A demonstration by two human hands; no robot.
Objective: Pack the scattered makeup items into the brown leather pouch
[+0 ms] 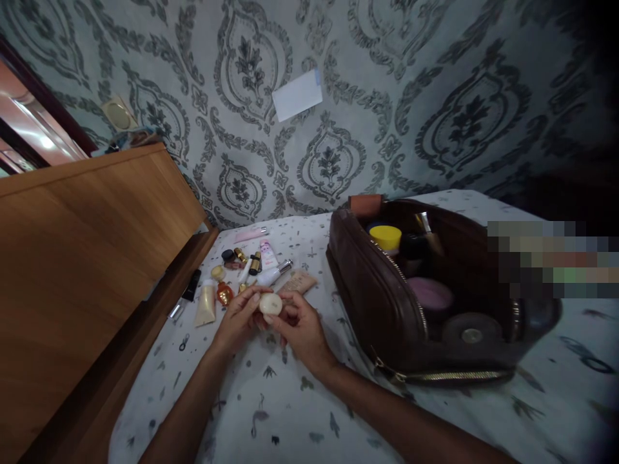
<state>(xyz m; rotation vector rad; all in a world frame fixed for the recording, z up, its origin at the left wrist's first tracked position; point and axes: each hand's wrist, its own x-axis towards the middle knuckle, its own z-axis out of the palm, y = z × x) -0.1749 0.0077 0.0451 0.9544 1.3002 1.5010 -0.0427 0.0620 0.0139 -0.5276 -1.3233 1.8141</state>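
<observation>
Between my two hands is a small round cream-coloured container (pixel 271 305). My left hand (pixel 240 316) grips its left side with closed fingers, and my right hand (pixel 302 328) pinches its right and lower edge. Just beyond them lie an amber bottle (pixel 225 294), a beige tube (pixel 206 303), a white tube with a silver cap (pixel 274 274), a brownish-pink packet (pixel 298 281) and several other small cosmetics. A dark brown bag (pixel 377 290) stands unzipped on the right, with a yellow-lidded jar (pixel 385 238), a pink round item (pixel 429 293) and a brush (pixel 428 229) inside.
A white patterned sheet (pixel 290 412) lies under everything. Along the left side runs a wooden board (pixel 97 258). The patterned wall behind carries a white card (pixel 298 96). A black tube with a clear cap (pixel 192 285) lies near the sheet's left edge.
</observation>
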